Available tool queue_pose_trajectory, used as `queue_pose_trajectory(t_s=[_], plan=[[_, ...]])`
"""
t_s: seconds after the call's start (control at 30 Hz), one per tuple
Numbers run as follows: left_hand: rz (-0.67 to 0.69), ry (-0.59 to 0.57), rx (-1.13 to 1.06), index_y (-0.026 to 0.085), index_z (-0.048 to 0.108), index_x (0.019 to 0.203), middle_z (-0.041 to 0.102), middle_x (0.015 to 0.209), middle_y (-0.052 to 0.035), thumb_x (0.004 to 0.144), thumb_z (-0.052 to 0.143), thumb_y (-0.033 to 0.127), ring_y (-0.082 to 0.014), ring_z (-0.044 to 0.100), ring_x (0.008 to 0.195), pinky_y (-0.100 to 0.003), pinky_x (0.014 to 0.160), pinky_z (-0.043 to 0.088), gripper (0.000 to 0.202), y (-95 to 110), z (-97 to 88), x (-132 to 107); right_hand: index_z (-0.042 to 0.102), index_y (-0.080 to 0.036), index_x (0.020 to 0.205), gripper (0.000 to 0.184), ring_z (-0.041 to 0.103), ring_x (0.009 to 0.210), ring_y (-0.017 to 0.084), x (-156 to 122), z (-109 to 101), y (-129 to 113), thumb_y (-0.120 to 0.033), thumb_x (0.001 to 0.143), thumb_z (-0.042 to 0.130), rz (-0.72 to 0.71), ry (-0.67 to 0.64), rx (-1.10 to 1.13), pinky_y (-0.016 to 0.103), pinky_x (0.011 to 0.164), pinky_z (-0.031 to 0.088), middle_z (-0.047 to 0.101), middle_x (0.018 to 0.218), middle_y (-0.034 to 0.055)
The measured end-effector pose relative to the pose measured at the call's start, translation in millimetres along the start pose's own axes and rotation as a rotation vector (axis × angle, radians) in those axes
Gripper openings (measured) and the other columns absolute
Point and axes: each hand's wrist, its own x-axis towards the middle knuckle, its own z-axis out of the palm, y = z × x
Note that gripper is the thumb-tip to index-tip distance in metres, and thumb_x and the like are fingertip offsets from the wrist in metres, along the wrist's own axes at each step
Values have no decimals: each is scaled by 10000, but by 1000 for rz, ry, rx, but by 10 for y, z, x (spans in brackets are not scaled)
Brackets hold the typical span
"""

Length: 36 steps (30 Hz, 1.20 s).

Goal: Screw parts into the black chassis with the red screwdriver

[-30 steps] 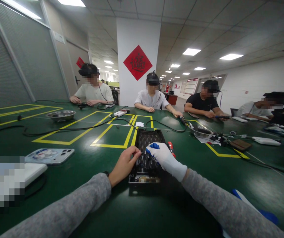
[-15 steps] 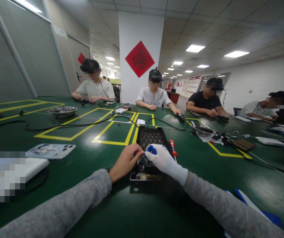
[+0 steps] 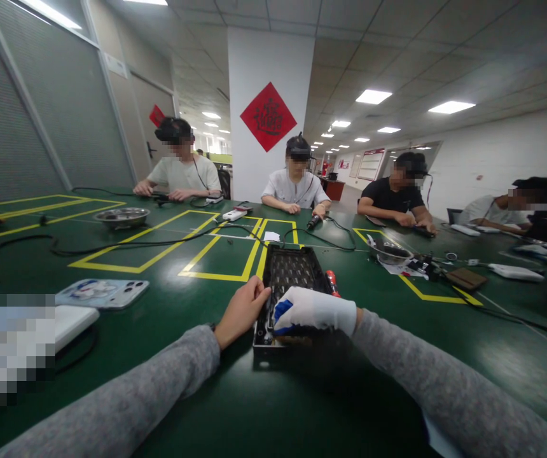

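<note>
A black perforated device case (image 3: 292,270) lies open on the green table (image 3: 159,356) straight ahead of me. My bare left hand (image 3: 241,310) rests against its left edge, fingers curled onto the rim. My right hand (image 3: 309,310), in a white glove with blue fingertips, lies across the near end of the case, fingers bent down onto the inner parts; what they pinch, if anything, is hidden. A red-handled screwdriver (image 3: 331,281) lies at the case's right side.
A phone in a pale case (image 3: 103,292) and a white box (image 3: 70,321) lie to my left. Black cables (image 3: 125,245) cross yellow floor-tape rectangles. A metal bowl (image 3: 121,217) stands far left. Several people sit across the table with tools and parts (image 3: 426,264).
My gloved right hand has turned and dropped lower across the near end of the case. The left hand stays at the left edge. The person opposite has pulled a tool closer.
</note>
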Motion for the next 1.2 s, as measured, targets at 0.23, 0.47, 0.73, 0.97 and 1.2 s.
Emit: queue_pose_trajectory(t_s=[0.23, 0.47, 0.73, 0.97, 1.2], plan=[[-6, -2, -8, 190, 407, 663, 469, 615, 39, 826, 427, 350, -133, 462, 593, -253, 573, 339, 228, 10, -3, 1, 719, -228, 709, 225, 608, 794, 129, 59, 36, 64, -70, 679, 561, -42, -43, -83, 199, 799, 418, 688, 823, -36], [19, 22, 2, 189, 419, 672, 480, 627, 34, 840, 420, 360, -136, 467, 599, -251, 572, 338, 239, 34, -17, -9, 700, -197, 675, 149, 569, 629, 114, 107, 74, 34, -103, 645, 588, 113, -5, 46, 191, 652, 431, 671, 708, -26], [282, 38, -35, 172, 534, 610, 488, 674, -17, 907, 273, 331, -155, 472, 702, -281, 683, 358, 426, 247, -195, -227, 676, -160, 629, 103, 488, 512, 89, 99, 43, -30, -259, 604, 667, 264, 37, 51, 184, 507, 380, 602, 564, -38], [411, -93, -27, 197, 680, 640, 426, 671, -29, 914, 210, 383, -163, 435, 709, -310, 708, 342, 575, 181, -224, -296, 683, -156, 689, 223, 511, 553, 103, -61, -311, 7, -369, 636, 648, 303, 96, 181, 210, 545, 403, 630, 636, -23], [477, -171, -24, 205, 685, 617, 438, 682, -27, 923, 192, 398, -159, 445, 721, -315, 719, 317, 611, 206, -220, -268, 664, -126, 761, 357, 553, 657, 170, -396, -670, 444, -461, 664, 589, 914, 361, -305, 268, 578, 373, 646, 779, 86]])
